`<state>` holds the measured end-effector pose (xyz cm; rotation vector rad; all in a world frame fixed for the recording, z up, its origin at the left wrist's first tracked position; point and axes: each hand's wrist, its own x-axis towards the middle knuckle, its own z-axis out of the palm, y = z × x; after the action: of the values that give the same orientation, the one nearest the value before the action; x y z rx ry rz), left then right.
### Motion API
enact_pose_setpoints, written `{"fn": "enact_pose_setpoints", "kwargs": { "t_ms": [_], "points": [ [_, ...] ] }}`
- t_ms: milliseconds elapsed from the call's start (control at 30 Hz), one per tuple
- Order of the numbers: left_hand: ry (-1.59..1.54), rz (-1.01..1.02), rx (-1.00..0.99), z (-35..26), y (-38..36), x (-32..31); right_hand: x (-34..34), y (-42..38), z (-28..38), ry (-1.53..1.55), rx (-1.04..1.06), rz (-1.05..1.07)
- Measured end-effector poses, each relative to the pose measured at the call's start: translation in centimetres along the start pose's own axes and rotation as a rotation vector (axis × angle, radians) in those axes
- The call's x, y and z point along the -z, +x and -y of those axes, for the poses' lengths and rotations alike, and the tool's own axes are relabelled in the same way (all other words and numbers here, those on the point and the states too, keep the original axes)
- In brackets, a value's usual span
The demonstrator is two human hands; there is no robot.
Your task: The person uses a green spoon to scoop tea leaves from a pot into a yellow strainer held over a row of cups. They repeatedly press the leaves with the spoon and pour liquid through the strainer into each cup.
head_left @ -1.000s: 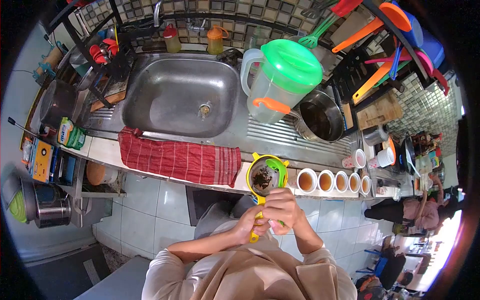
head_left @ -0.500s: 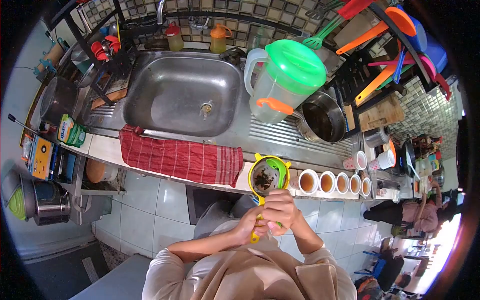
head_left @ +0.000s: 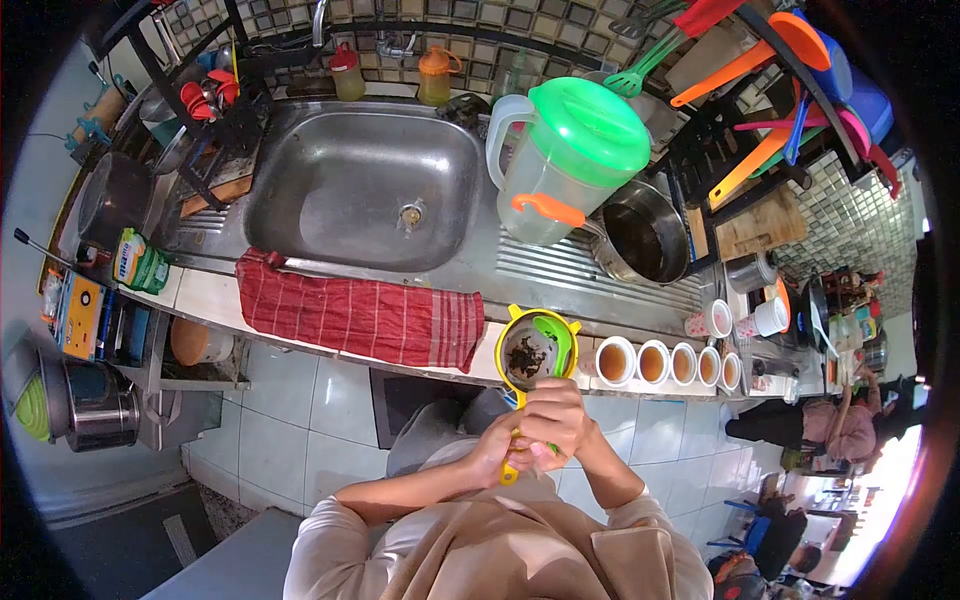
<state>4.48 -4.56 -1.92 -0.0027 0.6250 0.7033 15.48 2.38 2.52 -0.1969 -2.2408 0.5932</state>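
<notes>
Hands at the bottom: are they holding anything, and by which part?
Yes: the left hand grips the yellow strainer by its handle; the right hand grips the green utensil by its handle, its other end inside the strainer.

The round strainer (head_left: 523, 332) has a bright yellow plastic rim and handle around grey mesh. Blackish-brown leaves (head_left: 525, 358) speckle the mesh, and the plastic spoon (head_left: 563, 345) is lime green. A row of round white cups (head_left: 597, 350) shows amber-brown liquid (head_left: 653, 363). The folded fabric cloth (head_left: 350, 315) is deep red, crossed by thin pale lines in a check. The translucent whitish plastic jug (head_left: 525, 185) wears a vivid green lid (head_left: 588, 125). The metal sink (head_left: 340, 190) is silver-grey; behind it, mosaic wall tiles (head_left: 480, 62) mix beige, brown and grey squares.
</notes>
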Motion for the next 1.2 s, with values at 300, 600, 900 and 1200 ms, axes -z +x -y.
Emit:
{"fn": "enact_pose_setpoints", "kwargs": {
  "t_ms": [300,600,900,1200],
  "points": [
    [0.282,0.104,-0.43,1.2,1.1,2.0,-0.7,-0.1,0.4,0.141,-0.026,-0.037],
    [-0.031,-0.204,0.003,0.2,-0.2,-1.7,-1.2,-0.3,0.5,0.147,-0.037,-0.046],
    [-0.026,0.15,0.068,0.8,1.2,1.8,0.3,-0.3,1.6,0.249,-0.023,-0.201],
    [-0.019,0.096,0.073,1.1,1.6,2.2,-0.3,-0.8,1.3,0.205,-0.038,-0.149]
  ]
}}
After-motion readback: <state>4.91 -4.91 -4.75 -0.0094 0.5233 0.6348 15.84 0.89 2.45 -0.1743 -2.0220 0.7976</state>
